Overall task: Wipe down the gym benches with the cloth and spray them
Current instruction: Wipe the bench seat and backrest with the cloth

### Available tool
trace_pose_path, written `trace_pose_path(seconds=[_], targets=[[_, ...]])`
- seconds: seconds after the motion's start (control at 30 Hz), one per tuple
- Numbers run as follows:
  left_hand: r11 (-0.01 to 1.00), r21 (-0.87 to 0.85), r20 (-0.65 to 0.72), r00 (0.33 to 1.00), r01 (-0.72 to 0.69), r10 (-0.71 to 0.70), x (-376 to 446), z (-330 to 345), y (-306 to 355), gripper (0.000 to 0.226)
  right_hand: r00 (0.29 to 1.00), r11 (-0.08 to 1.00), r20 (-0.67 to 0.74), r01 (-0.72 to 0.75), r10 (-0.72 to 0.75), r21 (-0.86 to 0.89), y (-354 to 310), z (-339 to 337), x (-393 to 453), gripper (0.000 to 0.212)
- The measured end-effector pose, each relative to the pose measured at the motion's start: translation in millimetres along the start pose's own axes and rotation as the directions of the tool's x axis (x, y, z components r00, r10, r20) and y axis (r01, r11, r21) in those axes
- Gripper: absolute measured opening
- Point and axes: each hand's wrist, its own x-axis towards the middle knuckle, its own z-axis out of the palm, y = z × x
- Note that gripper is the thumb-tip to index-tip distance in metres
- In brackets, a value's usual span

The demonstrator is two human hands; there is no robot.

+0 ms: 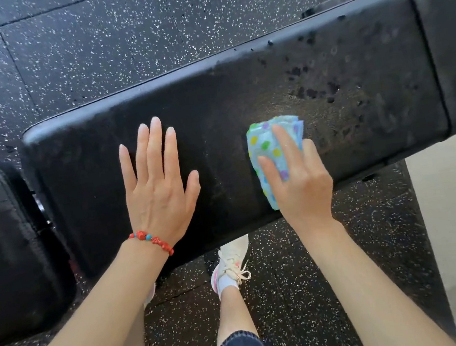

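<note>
The right hand (pixel 299 181) presses a folded cloth (pixel 271 150), pale blue with coloured dots, onto the black padded bench (pixel 240 91). Its fingers lie across the top of the cloth and the thumb curls round the cloth's far side, so the hand grips it while bearing down. The left hand (pixel 157 186) lies flat on the bench, fingers straight and slightly spread, holding nothing; it appears to steady the person over the pad. A red beaded bracelet (pixel 152 239) sits on that wrist.

Taking the cloth as landmark: the left hand is well to the left of it, on padding that looks dull and free of drops. To the right of the cloth and beyond it, toward the bench's far edge, the pad carries dark wet spots and beads of liquid (pixel 316 88), thickest toward the seam where the next pad section (pixel 450 42) begins. Left of the left hand, a separate black pad (pixel 7 243) lies close to the bench's end.

As a judgement: spraying of this bench seems done, since the liquid is already on it, and wiping is partway. The spotted stretch to the right of the cloth is yet to be wiped, and whether the neighbouring pads have been cleaned cannot be told. No spray bottle is in view. Below the cloth, a white trainer (pixel 233 263) stands on the speckled rubber floor (pixel 80 61).
</note>
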Motion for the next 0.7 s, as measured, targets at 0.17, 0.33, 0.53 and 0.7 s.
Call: trace_pose_path(seconds=[0.17, 0.33, 0.53, 0.7], targets=[[0.998, -0.030, -0.031, 0.998, -0.057, 0.056, 19.7, 3.2, 36.4, 0.058, 1.000, 0.999, -0.031, 0.006, -0.008, -0.041, 46.4, -12.3, 14.4, 0.040], [0.998, -0.040, 0.009, 0.999, -0.042, 0.043, 42.3, 13.9, 63.5, 0.059, 0.921, 0.923, -0.060, -0.382, 0.385, 0.048, 91.1, -33.2, 32.0, 0.043], [1.000, -0.008, 0.037, 0.999, -0.009, 0.009, 42.5, 20.5, 66.3, 0.061, 0.994, 0.994, -0.027, -0.107, 0.107, 0.019, 37.0, -12.1, 15.8, 0.040], [1.000, -0.003, 0.039, 0.999, 0.000, 0.000, 43.5, 18.9, 66.1, 0.061, 1.000, 0.999, -0.009, 0.025, -0.025, -0.034, 80.4, -23.8, 49.3, 0.040]])
